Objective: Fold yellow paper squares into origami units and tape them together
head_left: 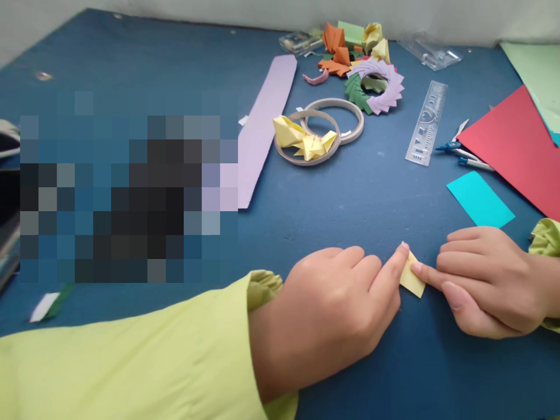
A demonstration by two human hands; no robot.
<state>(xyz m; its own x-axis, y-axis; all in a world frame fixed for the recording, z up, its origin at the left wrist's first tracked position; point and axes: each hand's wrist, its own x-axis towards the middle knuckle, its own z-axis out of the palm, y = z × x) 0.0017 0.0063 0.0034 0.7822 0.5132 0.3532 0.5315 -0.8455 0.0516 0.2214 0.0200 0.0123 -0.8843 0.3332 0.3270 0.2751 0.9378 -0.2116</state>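
yellow paper: a small folded piece lies flat on the worktop between the two hands, near the front edge of the view.
left hand: the left hand has its index finger stretched out, the tip on the paper's upper corner, the other fingers curled; its thumb is hidden, so whether it also pinches cannot be told.
right hand: the right hand rests half open, index fingertip pressing the paper's right edge, thumb lying free; it pins rather than grips.
pressing well: the step looks like setting a crease; one fingertip should anchor the corner while the other runs firmly along the fold, edges squared first, since so small a piece would likely skew.
loose sheets: a flat cyan rectangle lies beyond the right hand, and a smooth red sheet farther off.
ruler: a clear plastic template with cut-out shapes.
tape rings: two thin, overlapping hoops, the front one around crisp yellow folded pieces.
paper wreath: pleated lilac and green points make a ring by the orange folded pieces.
lilac strip: a long, matte band left of the hoops.
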